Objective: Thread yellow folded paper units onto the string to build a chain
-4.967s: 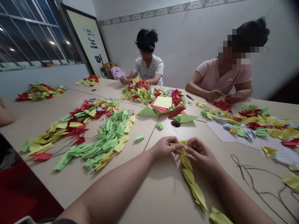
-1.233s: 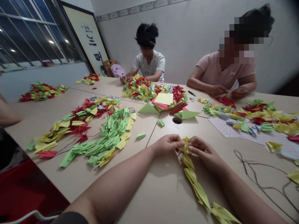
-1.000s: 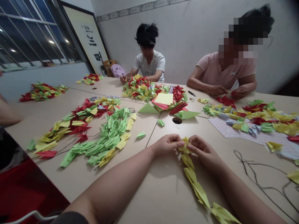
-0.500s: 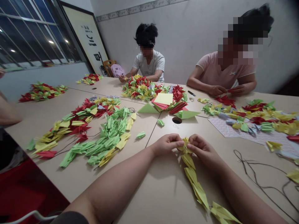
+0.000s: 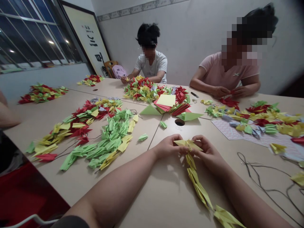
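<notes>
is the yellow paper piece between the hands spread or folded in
Spread: the yellow paper piece has points reaching sideways toward the left hand and right hand.

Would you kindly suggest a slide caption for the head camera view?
The left hand and right hand hold a yellow folded paper at a table bearing colourful paper piles.

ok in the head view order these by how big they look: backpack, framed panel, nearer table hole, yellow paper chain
1. Framed panel
2. Yellow paper chain, counting only what shows; nearness to the camera enlarges it
3. Backpack
4. Nearer table hole
</notes>
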Demonstrator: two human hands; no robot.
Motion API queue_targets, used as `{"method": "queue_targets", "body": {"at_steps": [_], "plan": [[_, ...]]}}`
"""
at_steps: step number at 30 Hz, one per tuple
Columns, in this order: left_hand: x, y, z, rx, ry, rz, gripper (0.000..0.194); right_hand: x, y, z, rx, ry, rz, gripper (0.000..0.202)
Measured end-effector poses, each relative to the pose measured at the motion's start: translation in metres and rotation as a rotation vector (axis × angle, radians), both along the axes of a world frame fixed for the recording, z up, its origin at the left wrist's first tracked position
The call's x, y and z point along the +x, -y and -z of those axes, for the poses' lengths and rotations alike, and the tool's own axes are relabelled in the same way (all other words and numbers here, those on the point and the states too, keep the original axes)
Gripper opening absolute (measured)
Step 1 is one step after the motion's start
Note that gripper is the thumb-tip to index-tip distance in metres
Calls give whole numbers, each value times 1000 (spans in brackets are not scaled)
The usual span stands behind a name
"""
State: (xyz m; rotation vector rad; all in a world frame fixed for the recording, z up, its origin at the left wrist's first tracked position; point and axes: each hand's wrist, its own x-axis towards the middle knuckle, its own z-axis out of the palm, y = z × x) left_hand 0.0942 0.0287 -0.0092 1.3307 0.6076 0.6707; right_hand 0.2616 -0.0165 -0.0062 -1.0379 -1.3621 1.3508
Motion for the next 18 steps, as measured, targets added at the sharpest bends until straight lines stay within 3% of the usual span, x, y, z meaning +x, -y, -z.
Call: {"method": "queue_targets", "body": {"at_steps": [18], "plan": [[0,0,-3,-70,49,101,44,4,1,1,-55,-115,-90,28]]}}
